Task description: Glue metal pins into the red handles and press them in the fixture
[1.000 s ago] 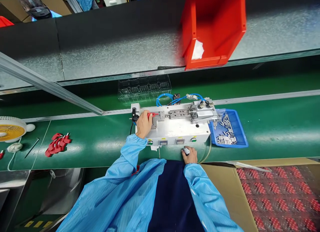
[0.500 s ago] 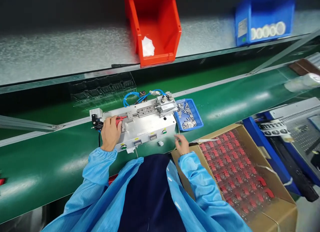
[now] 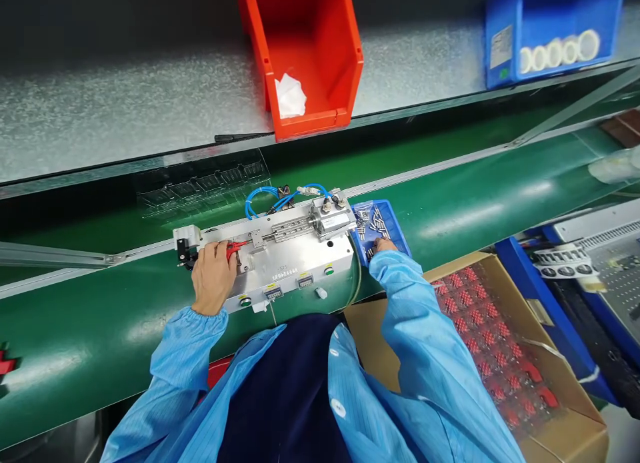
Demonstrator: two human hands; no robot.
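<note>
Left hand [image 3: 214,276]: set palm down at the left end of the silver fixture [image 3: 285,266], with fingers bent over the red plastic piece [image 3: 233,248] and drawn in narrow to hold it.
Red plastic piece: partly covered by the left fingers, poking out to their right on the thumb side; pointing along the top of the fixture toward the small metal block [image 3: 257,238]; too small to tell whether touching it.
Right hand [image 3: 384,244]: lowered into the near side of the blue tray [image 3: 396,226], back upward, with bunched fingers down at the metal pins [image 3: 381,224].
Right fingers: partly hidden beneath the hand; cannot tell whether pinching a pin or merely touching.
Metal pins: strewn loosely in the tray, lying mostly beyond the right fingers and to their left.
Blue tray: resting on the green bench [image 3: 450,216], just beside the right end of the fixture.
Air cylinder [image 3: 334,222]: mounted at the fixture's right end, in line with the metal slide [image 3: 290,228]; joined to blue hoses [image 3: 257,195].
Fixture front: fitted with green buttons [image 3: 329,271] and, between them, two small displays [image 3: 305,282].
Small white object [image 3: 321,293]: lying on the bench before the fixture, between the hands and apart from both.
Clear plastic tray [image 3: 205,183]: placed behind the fixture.
Red bin [image 3: 315,120]: perched on the shelf [image 3: 150,103] above.
Cardboard box [image 3: 580,410]: standing below the bench at right, packed with red pieces [image 3: 493,346].
</note>
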